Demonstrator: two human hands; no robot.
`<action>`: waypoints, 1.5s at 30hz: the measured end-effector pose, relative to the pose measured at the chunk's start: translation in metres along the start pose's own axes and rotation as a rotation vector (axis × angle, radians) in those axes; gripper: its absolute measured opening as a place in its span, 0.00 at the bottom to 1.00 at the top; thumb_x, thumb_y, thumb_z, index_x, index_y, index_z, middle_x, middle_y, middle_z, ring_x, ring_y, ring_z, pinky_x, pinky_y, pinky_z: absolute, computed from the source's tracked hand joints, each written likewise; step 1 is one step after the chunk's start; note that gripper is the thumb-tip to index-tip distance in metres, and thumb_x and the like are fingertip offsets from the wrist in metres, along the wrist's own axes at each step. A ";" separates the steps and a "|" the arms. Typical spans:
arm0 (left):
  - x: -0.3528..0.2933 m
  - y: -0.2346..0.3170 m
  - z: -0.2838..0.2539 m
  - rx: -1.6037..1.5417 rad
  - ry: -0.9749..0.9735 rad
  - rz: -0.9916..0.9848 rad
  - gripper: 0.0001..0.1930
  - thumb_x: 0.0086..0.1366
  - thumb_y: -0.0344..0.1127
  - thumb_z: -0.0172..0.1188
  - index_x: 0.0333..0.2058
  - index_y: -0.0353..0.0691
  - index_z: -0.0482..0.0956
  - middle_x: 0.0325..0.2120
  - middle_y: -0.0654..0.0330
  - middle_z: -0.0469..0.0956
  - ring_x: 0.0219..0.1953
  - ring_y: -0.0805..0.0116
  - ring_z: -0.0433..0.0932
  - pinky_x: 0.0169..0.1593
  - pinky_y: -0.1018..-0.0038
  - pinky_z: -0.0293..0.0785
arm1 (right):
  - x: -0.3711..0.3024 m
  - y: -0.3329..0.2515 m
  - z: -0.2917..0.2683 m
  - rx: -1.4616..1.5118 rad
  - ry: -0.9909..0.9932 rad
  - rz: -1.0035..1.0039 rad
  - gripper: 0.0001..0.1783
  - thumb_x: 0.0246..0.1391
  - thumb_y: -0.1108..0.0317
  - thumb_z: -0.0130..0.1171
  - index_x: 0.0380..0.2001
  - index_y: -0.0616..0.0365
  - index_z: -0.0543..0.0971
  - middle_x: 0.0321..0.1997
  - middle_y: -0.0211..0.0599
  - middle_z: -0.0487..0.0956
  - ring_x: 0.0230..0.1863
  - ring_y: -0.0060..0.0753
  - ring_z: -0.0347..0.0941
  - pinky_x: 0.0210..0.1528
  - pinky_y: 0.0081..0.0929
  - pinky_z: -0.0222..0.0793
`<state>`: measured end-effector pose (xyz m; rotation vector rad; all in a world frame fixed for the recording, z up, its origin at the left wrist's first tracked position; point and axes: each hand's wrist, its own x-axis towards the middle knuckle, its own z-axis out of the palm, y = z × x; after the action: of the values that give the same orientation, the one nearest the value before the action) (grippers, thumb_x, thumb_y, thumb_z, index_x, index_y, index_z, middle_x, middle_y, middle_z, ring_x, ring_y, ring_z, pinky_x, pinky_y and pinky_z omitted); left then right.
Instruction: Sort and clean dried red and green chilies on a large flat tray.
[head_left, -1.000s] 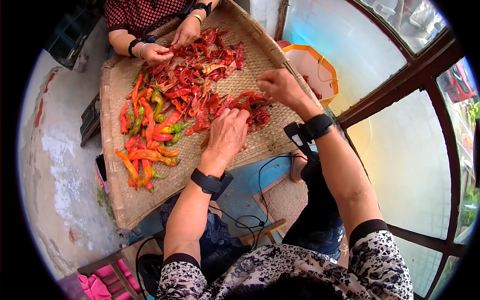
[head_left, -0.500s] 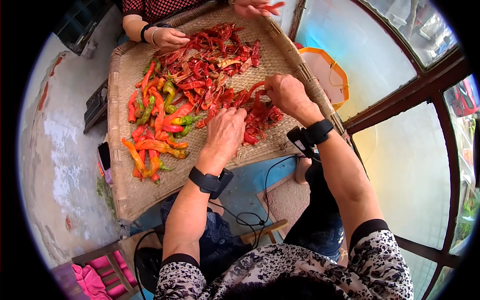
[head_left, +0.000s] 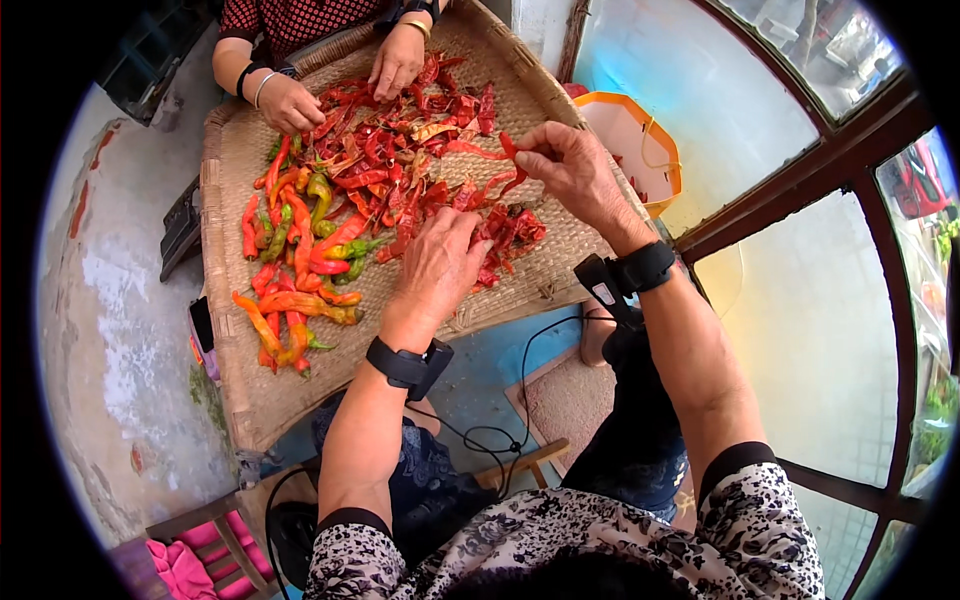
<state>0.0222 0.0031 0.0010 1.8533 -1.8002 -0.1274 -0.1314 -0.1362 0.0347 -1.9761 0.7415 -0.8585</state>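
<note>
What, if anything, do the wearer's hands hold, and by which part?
The right hand pinches a red pepper, seemingly near one end; stem or tip is unclear. The left hand is over other peppers; any hold is hidden.

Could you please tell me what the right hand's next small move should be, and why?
I would probably lift the red pepper clear of the woven tray: the right hand seems to pinch it by the fingertips, with other red peppers close by, while the left hand is among them.
</note>
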 end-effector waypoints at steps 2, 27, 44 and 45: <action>-0.001 0.002 0.005 0.065 -0.019 0.048 0.14 0.55 0.31 0.61 0.41 0.36 0.74 0.36 0.51 0.72 0.39 0.52 0.74 0.42 0.62 0.72 | 0.006 0.009 -0.006 0.299 0.058 0.180 0.08 0.55 0.67 0.58 0.32 0.61 0.76 0.23 0.26 0.74 0.24 0.15 0.68 0.26 0.17 0.67; -0.012 0.001 -0.003 0.167 -0.102 0.023 0.11 0.53 0.29 0.61 0.35 0.34 0.74 0.36 0.52 0.69 0.42 0.52 0.72 0.42 0.62 0.72 | 0.026 0.051 0.056 -0.834 -0.179 -0.016 0.11 0.46 0.69 0.55 0.36 0.58 0.77 0.41 0.49 0.76 0.43 0.49 0.74 0.45 0.41 0.70; 0.002 0.004 -0.005 -0.236 0.173 -0.043 0.08 0.58 0.35 0.58 0.31 0.36 0.75 0.23 0.48 0.76 0.28 0.48 0.77 0.31 0.59 0.71 | -0.020 -0.010 0.005 -0.216 -0.224 -0.112 0.08 0.47 0.71 0.58 0.32 0.59 0.81 0.22 0.50 0.76 0.22 0.45 0.74 0.29 0.34 0.69; 0.002 0.004 -0.005 -0.186 0.124 -0.086 0.08 0.60 0.36 0.57 0.31 0.36 0.75 0.22 0.48 0.76 0.28 0.48 0.77 0.31 0.59 0.71 | -0.019 -0.009 -0.001 -0.189 -0.204 -0.045 0.07 0.48 0.71 0.58 0.31 0.61 0.80 0.22 0.51 0.75 0.23 0.46 0.74 0.28 0.34 0.69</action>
<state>0.0216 0.0027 0.0079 1.7674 -1.5706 -0.2004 -0.1422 -0.1180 0.0376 -2.2163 0.6812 -0.6196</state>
